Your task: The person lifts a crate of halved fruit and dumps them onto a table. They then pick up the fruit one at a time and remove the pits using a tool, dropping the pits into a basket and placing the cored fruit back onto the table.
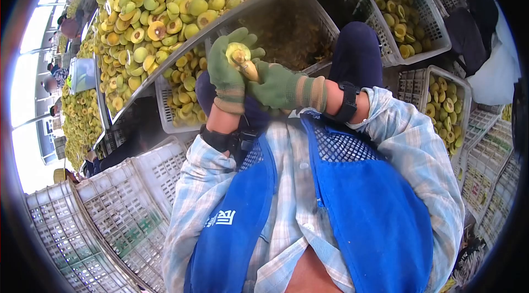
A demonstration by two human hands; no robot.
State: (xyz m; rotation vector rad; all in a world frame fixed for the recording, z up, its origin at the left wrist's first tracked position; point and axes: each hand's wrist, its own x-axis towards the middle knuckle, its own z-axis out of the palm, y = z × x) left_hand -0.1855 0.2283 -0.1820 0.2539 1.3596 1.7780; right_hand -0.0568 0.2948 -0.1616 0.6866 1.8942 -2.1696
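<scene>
My left hand, in a green glove with a tan cuff, is closed round a yellow-green fruit half, cut face towards me. My right hand, in a matching glove, is shut on a short tool with a tan, wood-like handle. The tool's tip meets the fruit's cut face; its exact shape is hidden. Both hands are close together above my lap, just below the metal rim of a table heaped with fruit halves.
Under the rim stands a crate with brownish scraps. Crates of fruit halves stand at the right and below the left hand. Stacked white crates flank me at left. Other people sit along the far left.
</scene>
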